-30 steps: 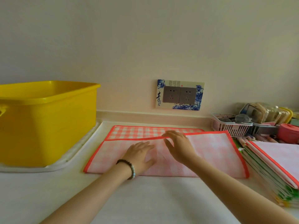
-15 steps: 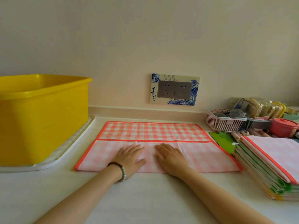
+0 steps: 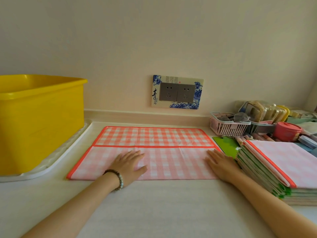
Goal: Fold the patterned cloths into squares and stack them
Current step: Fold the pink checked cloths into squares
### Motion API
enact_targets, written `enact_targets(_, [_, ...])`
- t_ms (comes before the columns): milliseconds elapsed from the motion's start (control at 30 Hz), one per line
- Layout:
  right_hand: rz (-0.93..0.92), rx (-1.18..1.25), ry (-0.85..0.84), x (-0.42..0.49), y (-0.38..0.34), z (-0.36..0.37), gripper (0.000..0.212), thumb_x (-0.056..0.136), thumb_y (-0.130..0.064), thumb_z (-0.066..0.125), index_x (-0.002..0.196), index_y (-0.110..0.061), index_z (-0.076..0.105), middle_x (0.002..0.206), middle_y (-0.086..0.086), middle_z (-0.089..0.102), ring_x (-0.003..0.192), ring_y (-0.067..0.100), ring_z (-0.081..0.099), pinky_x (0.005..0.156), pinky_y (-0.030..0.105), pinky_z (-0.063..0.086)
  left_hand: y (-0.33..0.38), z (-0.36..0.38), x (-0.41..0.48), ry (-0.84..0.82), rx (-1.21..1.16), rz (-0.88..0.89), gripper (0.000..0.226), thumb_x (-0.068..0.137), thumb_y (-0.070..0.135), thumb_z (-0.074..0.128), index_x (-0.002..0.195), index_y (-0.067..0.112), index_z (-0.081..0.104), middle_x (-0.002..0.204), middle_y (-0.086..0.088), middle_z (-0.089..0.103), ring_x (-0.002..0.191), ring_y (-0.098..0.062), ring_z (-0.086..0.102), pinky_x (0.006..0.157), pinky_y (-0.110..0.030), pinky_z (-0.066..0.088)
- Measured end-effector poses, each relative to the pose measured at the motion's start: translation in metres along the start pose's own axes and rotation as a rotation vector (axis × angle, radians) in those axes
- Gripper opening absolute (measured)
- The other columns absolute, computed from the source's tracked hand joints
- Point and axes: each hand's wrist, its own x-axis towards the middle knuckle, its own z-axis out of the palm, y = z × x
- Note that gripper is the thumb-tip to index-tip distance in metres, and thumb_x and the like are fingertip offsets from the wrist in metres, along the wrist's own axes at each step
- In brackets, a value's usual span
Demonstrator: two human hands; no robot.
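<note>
The left hand (image 3: pixel 127 164) lies flat, palm down, with straight fingers slightly spread, pressing on the near flap of the checked cloth (image 3: pixel 163 138) a little left of its middle; it grasps nothing. The right hand (image 3: pixel 221 164) is likewise released and flat, its fingers together and pointing away, pressing on the right end of the same flap, just beside the stack of folded cloths (image 3: pixel 283 162). The cloth lies spread on the pale counter (image 3: pixel 154 212), between the white tray (image 3: pixel 56 162) on the left and the stack on the right. Its near part is folded over, so the paler pink reverse faces up, with the fold along the near edge. The flap's orange border runs left to right across the cloth, and beyond it a far strip shows the brighter orange check. Both bare forearms reach in from the near edge, the left from the near left and the right from the near right, wrists low on the counter; a bead bracelet (image 3: pixel 116 179) circles the left wrist
</note>
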Motion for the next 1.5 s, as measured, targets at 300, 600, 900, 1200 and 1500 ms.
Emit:
enact_targets(300, [-0.4, 0.114, -0.014, -0.026, -0.106, 0.008, 0.055, 0.098, -0.052, 0.026, 0.148, -0.031, 0.021, 0.158, -0.006, 0.011, 0.146, 0.013, 0.008, 0.118, 0.035, 0.004, 0.002, -0.003, -0.005, -0.025, 0.006, 0.006, 0.125, 0.045, 0.098, 0.002, 0.15, 0.031, 0.001, 0.158, 0.01, -0.009, 0.145, -0.011, -0.009, 0.117, -0.039, -0.004])
enact_targets(600, [-0.469, 0.064, -0.071, -0.03, -0.126, 0.023, 0.058, 0.095, -0.06, 0.02, 0.148, -0.04, 0.011, 0.158, -0.015, 0.005, 0.146, 0.011, 0.0, 0.118, 0.037, -0.002, 0.002, -0.004, -0.005, -0.056, -0.011, 0.016, 0.122, 0.038, 0.1, -0.001, 0.146, 0.044, 0.0, 0.158, 0.009, -0.01, 0.145, -0.012, -0.012, 0.117, -0.042, -0.005])
enact_targets(900, [-0.474, 0.047, -0.067, -0.027, -0.125, 0.026, 0.059, 0.093, -0.061, 0.018, 0.148, -0.042, 0.009, 0.157, -0.016, 0.004, 0.146, 0.009, 0.0, 0.119, 0.036, 0.0, -0.051, -0.01, -0.03, -0.094, 0.014, -0.077, 0.111, 0.04, 0.101, 0.001, 0.141, 0.056, -0.003, 0.156, 0.017, -0.013, 0.144, -0.016, -0.016, 0.114, -0.052, -0.007])
enact_targets(1200, [-0.481, 0.044, -0.089, -0.027, -0.124, 0.025, 0.06, 0.092, -0.061, 0.016, 0.148, -0.041, 0.008, 0.158, -0.016, 0.003, 0.146, 0.009, -0.002, 0.119, 0.037, -0.001, -0.073, -0.026, -0.05, -0.152, -0.085, -0.168, 0.126, 0.028, 0.104, 0.01, 0.143, 0.053, 0.004, 0.157, 0.015, -0.006, 0.145, -0.015, -0.01, 0.117, -0.043, -0.002])
enact_targets(1500, [-0.527, 0.292, -0.072, -0.03, -0.112, 0.014, 0.045, 0.095, -0.046, 0.044, 0.138, -0.034, 0.042, 0.15, -0.012, 0.034, 0.136, 0.008, 0.033, 0.114, 0.028, 0.024, -0.026, -0.032, -0.04, -0.027, -0.276, 0.126, 0.043, 0.081, 0.043, 0.067, 0.122, 0.039, 0.056, 0.133, 0.013, 0.05, 0.125, -0.007, 0.044, 0.108, -0.025, 0.031])
